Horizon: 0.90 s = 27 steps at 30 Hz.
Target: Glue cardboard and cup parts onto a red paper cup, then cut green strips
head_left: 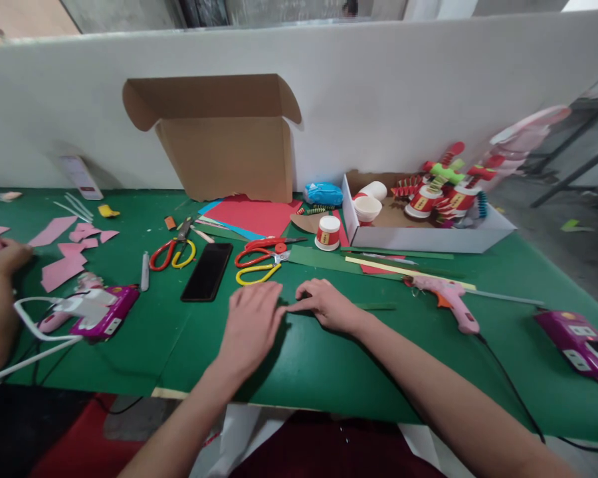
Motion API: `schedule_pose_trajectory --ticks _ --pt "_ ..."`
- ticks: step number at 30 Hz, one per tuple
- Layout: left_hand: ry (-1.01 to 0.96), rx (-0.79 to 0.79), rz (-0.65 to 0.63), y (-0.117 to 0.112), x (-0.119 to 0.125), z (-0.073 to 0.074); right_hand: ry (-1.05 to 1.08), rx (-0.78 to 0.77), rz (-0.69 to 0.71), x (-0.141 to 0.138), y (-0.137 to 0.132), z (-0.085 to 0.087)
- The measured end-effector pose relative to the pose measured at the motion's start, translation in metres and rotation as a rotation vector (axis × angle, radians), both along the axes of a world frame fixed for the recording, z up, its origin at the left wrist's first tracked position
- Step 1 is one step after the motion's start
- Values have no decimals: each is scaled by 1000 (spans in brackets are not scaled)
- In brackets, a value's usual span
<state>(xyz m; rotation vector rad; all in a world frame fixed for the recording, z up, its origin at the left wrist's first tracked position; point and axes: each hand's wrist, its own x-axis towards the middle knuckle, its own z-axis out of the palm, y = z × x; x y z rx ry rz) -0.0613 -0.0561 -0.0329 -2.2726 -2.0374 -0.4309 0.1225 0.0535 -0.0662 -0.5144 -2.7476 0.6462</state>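
Note:
Low over the green tabletop, my left hand [254,317] and my right hand [327,305] meet at the fingertips. The left fingers are curled together with the thumb toward the right hand. My right index finger stretches to the left thumb, while its other fingers are bent. Whatever lies between the fingertips is too small or hidden to make out. A narrow green paper strip [377,306] shows just right of my right wrist. Beyond my hands lie yellow-and-red-handled scissors [259,265] and a green paper sheet [321,259].
A black phone [207,272] and more scissors [173,251] lie left. At right are a pink glue gun [448,299], a purple power strip [581,342] and a white box [428,239] with paper-cup figures. Another person's hand [0,259] is by pink paper scraps [62,269].

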Motion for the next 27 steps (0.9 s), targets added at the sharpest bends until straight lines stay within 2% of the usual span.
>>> schedule_pose_trajectory --ticks 1,3,7,10,15,20,24,27 --pt "-2 41 -107 -6 11 -5 -4 19 -4 0 0 -1" --pt "14 90 -185 -17 29 -18 -11 56 -12 0 1 -3" --pt "100 118 -89 -25 43 -43 46 24 -7 1 3 -6" --pt "145 78 -58 -25 41 -50 149 -63 -27 2 5 -8" --pt "168 34 -29 -31 28 -46 231 -88 -23 5 6 -10" --pt "193 46 13 -40 1 -42 217 -66 -15 7 5 -9" --pt "217 61 34 -44 -13 -29 214 -57 -17 7 5 -11" --pt "209 90 21 -42 -8 -19 221 -41 -6 5 6 -12"
